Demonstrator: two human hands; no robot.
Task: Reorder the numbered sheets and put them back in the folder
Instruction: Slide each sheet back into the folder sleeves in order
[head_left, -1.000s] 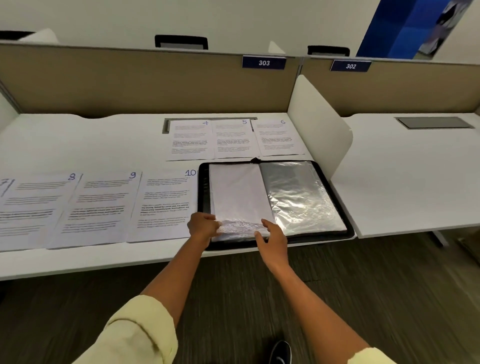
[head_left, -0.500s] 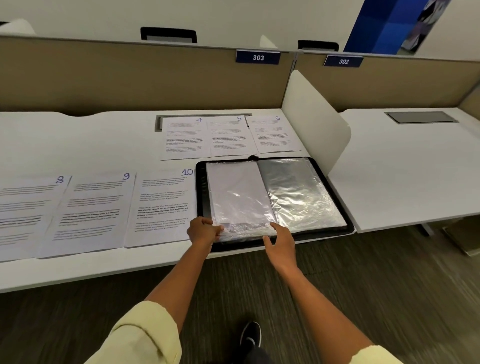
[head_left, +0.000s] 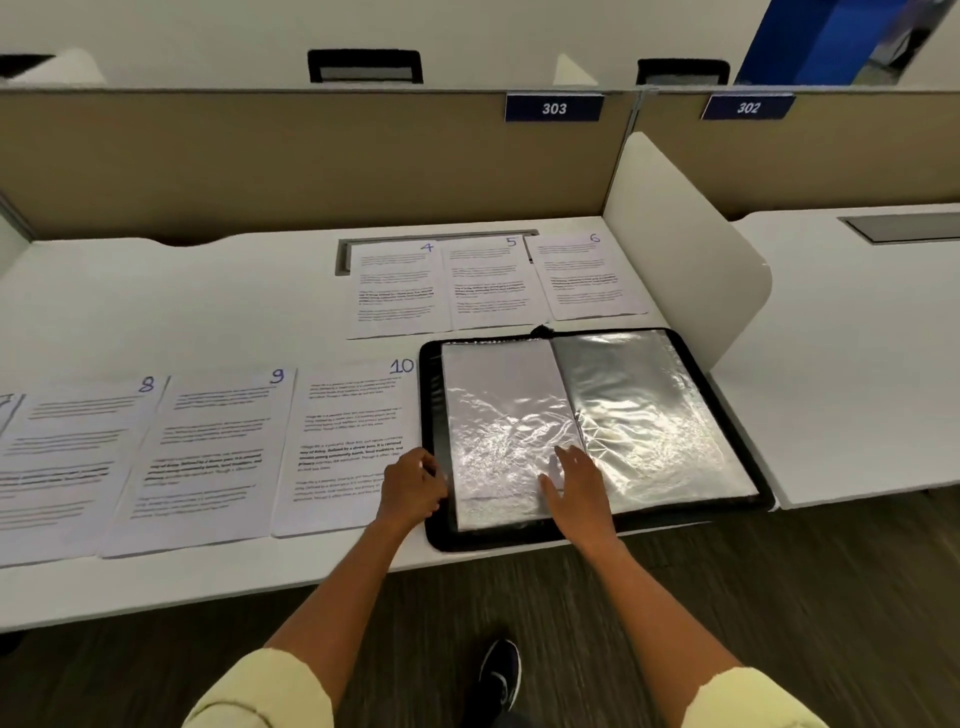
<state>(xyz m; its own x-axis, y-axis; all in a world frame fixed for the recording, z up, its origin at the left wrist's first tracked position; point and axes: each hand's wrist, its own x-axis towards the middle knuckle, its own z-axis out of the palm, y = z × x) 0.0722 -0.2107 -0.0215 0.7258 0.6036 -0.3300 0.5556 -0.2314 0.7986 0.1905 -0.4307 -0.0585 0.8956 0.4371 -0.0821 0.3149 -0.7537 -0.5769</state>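
A black folder (head_left: 434, 395) lies open at the desk's front right, with shiny clear plastic sleeves on both sides. The left sleeve (head_left: 493, 410) holds a white sheet; the right sleeve (head_left: 644, 410) looks dark. My right hand (head_left: 576, 486) lies flat with spread fingers on the left sleeve near the spine. My left hand (head_left: 413, 488) sits curled at the folder's left edge, fingers at the sleeve's border. Sheets 8 (head_left: 67, 457), 9 (head_left: 208, 457) and 10 (head_left: 353, 441) lie in a row left of the folder. Sheets 4 (head_left: 397, 288), 5 (head_left: 491, 283) and 6 (head_left: 587, 275) lie behind it.
A white divider panel (head_left: 675, 249) stands just right of the folder, with a second desk (head_left: 857, 353) beyond it. A tan partition (head_left: 260, 161) with plates 303 and 302 closes the back. Another sheet's edge (head_left: 5, 410) shows at far left. My shoe (head_left: 498, 675) is on the floor below.
My right hand moved up from the folder's front edge onto the left sleeve and now lies flat. The left hand stayed at the folder's left edge. The view shifted slightly.
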